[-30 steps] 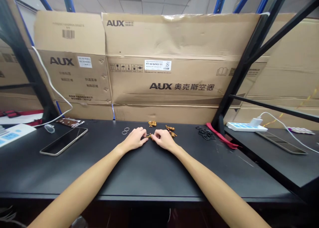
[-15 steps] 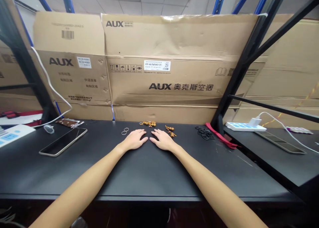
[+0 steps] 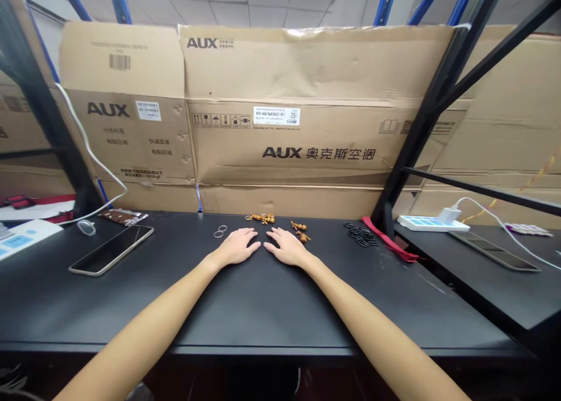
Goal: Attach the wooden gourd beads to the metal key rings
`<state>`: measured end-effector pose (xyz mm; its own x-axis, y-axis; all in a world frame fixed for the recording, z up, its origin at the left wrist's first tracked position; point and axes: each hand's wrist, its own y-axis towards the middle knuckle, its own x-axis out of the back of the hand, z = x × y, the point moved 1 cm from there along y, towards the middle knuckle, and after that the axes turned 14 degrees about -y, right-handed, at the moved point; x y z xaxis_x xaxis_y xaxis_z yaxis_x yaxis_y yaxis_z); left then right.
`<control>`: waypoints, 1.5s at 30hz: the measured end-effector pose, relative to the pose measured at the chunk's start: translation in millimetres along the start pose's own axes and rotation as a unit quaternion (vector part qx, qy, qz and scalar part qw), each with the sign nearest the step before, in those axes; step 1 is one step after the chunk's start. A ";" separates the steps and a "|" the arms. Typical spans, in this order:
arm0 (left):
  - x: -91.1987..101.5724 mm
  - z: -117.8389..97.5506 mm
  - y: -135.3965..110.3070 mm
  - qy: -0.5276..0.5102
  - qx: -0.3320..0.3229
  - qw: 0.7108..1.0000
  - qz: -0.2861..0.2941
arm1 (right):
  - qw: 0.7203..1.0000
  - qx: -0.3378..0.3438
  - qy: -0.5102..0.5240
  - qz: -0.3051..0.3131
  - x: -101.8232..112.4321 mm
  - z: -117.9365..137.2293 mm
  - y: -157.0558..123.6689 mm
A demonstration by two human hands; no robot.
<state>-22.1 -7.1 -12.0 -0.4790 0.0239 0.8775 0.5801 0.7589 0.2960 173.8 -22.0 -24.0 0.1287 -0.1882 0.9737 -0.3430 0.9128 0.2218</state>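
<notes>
My left hand [image 3: 238, 246] lies palm down on the black table [image 3: 263, 313], its fingers stretched out and holding nothing. Just left of it are two metal rings [image 3: 220, 231]. My right hand [image 3: 285, 246] rests flat beside it, a small gap apart, with its fingers also extended. Past the fingertips sits a cluster of brown gourd-shaped wooden pendants [image 3: 264, 218] with a ring at its left end. To the right of my right hand lie more wooden gourd pendants [image 3: 301, 231] on orange cords. Several black loops [image 3: 361, 235], tangled in a pile, are farther right.
A phone [image 3: 112, 249] lies at the left near a white power strip [image 3: 26, 238] and a brown packet [image 3: 119, 215]. A red strap [image 3: 388, 240] runs by the black rack post [image 3: 385, 214]. Tall cardboard [image 3: 280, 173] stands along the back. Another power strip [image 3: 427, 223] sits right.
</notes>
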 end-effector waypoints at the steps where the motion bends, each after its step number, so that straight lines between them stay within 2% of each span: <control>1: 0.0 -0.1 -0.1 -0.002 -0.001 1.000 0.000 | 1.000 -0.001 0.001 -0.001 -0.3 -0.1 0.1; 13: 1.1 -4.7 -2.0 0.005 0.009 1.000 0.011 | 1.000 0.001 0.002 -0.008 0.7 0.4 -0.8; 15: 0.9 -7.1 -3.3 0.016 0.038 0.999 0.001 | 1.000 -0.002 -0.002 -0.009 0.6 0.4 -0.9; 19: -0.5 -10.2 -5.4 0.036 0.141 0.989 -0.015 | 1.000 -0.020 -0.016 -0.010 2.9 2.0 -2.1; 22: -2.0 -9.7 -5.7 0.032 0.171 0.985 -0.004 | 0.998 -0.044 -0.048 -0.016 6.6 6.3 -4.3; 25: -2.5 -7.4 -4.8 0.046 0.144 0.988 -0.009 | 0.989 -0.093 -0.105 -0.044 10.4 12.1 -6.9; 27: -2.4 -6.7 -4.3 0.048 0.095 0.994 -0.009 | 0.981 -0.137 -0.130 -0.047 12.0 15.3 -8.4; 30: -2.2 -8.6 -4.3 0.025 0.010 1.000 -0.004 | 0.973 -0.192 -0.127 -0.014 13.3 17.6 -9.7; 32: -1.8 -11.5 -4.5 0.007 -0.029 1.000 -0.006 | 0.974 -0.200 -0.105 0.000 14.1 17.8 -10.1; 35: -0.7 -15.1 -4.5 0.015 -0.046 0.998 -0.031 | 0.985 -0.155 -0.071 -0.025 14.8 16.3 -9.5; 38: 0.5 -13.9 -4.3 0.033 0.008 0.998 -0.050 | 0.996 -0.064 -0.040 -0.054 12.9 13.5 -7.9; 40: 1.0 -11.4 -4.3 0.024 0.042 0.998 -0.041 | 0.997 0.002 -0.015 -0.072 10.9 11.9 -6.7; 42: 1.4 -9.4 -4.2 0.011 0.045 0.998 -0.031 | 0.994 0.061 0.011 -0.095 9.3 11.2 -5.7; 45: 1.9 -8.6 -3.6 0.007 0.028 0.999 -0.028 | 0.987 0.089 0.031 -0.127 8.4 11.2 -4.7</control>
<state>-19.4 -15.4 -8.2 -0.5010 -0.0282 0.8650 0.5146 0.7939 0.3239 166.1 -32.0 -16.3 0.2865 -0.3746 0.8818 -0.4496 0.7602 0.4690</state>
